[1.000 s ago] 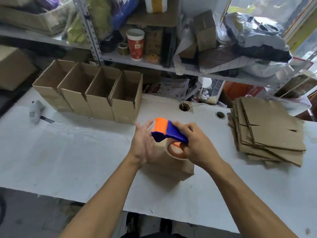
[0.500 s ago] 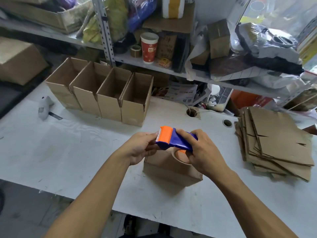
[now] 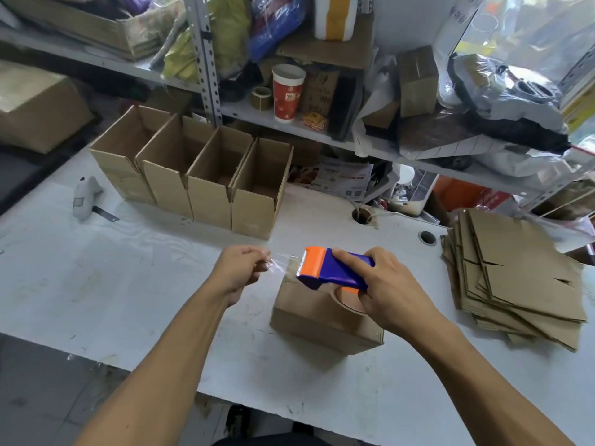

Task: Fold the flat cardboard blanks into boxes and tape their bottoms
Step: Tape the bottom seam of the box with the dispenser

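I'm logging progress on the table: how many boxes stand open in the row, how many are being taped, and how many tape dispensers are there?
Open boxes in row: 4
Box being taped: 1
Tape dispenser: 1
Total: 6

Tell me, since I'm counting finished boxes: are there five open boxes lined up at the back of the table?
No, the row of open boxes at the back of the table holds four, standing side by side.

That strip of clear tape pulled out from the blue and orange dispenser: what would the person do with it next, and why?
Probably lower the tape end onto the left edge of the upturned box and press it down. The left hand pinches the free end in the air, the right hand grips the dispenser above the box, and nothing is stuck yet.
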